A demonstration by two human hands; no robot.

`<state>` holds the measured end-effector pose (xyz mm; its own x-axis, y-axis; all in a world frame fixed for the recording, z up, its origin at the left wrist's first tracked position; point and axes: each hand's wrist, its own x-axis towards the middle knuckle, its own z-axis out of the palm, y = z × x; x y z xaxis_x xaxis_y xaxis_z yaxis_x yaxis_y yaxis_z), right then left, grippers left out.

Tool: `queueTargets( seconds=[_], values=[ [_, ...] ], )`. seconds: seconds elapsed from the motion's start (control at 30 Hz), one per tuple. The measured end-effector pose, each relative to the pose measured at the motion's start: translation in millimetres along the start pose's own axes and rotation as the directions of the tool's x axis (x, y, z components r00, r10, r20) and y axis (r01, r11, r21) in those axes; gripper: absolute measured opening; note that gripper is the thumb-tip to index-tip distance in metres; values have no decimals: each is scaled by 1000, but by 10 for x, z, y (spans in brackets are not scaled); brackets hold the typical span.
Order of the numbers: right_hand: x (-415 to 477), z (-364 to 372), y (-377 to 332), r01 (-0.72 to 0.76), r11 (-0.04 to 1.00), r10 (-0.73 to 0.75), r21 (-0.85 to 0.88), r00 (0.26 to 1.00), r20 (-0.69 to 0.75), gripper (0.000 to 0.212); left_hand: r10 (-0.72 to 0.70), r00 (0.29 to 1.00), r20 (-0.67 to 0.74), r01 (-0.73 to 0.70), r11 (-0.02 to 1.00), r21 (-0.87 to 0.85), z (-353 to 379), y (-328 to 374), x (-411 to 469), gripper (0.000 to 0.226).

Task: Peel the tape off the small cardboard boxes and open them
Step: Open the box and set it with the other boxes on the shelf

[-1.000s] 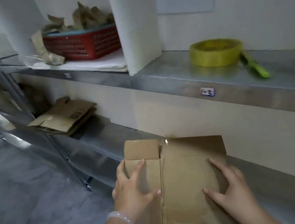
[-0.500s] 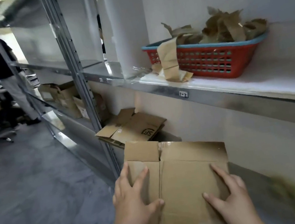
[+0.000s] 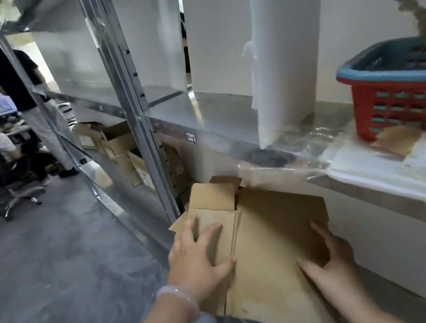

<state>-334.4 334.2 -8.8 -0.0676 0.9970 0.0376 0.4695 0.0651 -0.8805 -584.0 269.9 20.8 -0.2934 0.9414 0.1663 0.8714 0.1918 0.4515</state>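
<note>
A flattened brown cardboard box (image 3: 270, 239) is held in front of me, low in the view, beside the metal shelving. My left hand (image 3: 197, 259) lies on its left panel with fingers spread and fairly straight. On the right panel my right hand (image 3: 328, 260) rests with straight fingers, thumb out along the card. One small flap (image 3: 212, 198) stands up at the box's far left corner. Beneath and beyond the box, edges of other flattened cardboard (image 3: 178, 223) show on the lower shelf.
A red basket with a blue rim (image 3: 392, 92), holding brown tape scraps, stands on the upper metal shelf (image 3: 212, 116) at right. White rolled sheets (image 3: 280, 45) stand on that shelf. Open cartons (image 3: 118, 143) sit further left. Two people (image 3: 9, 82) are at far left.
The view has swung left along the shelving: the basket went from left to far right. Both hands stay flat on the flattened box, which has neared the flat cardboard stack.
</note>
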Motion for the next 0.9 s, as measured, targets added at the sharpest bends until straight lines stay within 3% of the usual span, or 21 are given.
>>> queueTargets(
  seconds=[0.1,0.23,0.4,0.47,0.57,0.63,0.77,0.9],
  values=[
    [265,222,-137,-10,989,9,-145,1000,-6,86,16,999,29,-16,1000,-8,-38,-182,434,71],
    [498,459,-353,-27,951,68,-309,990,125,84,74,993,93,-78,996,41,29,-407,1060,71],
    [773,945,-372,-3,878,50,-478,995,86,75,137,964,228,-146,989,21,298,-648,1807,61],
    [867,1150,-313,-38,781,91,-623,994,53,75,229,909,348,-272,959,80,443,-726,1979,61],
    [891,1398,-319,-54,645,53,-762,998,-25,69,352,756,552,-515,841,169,649,-820,2067,67],
    [892,1524,-288,-76,626,118,-776,993,-2,69,397,686,610,-605,777,174,768,-872,2056,70],
    [780,1764,-31,-118,652,236,-749,970,53,79,455,622,637,-683,713,158,1084,-1049,2056,78],
    [762,1830,-7,-176,646,255,-743,967,-7,76,502,600,623,-727,667,162,1170,-1044,2124,89]
  ],
)
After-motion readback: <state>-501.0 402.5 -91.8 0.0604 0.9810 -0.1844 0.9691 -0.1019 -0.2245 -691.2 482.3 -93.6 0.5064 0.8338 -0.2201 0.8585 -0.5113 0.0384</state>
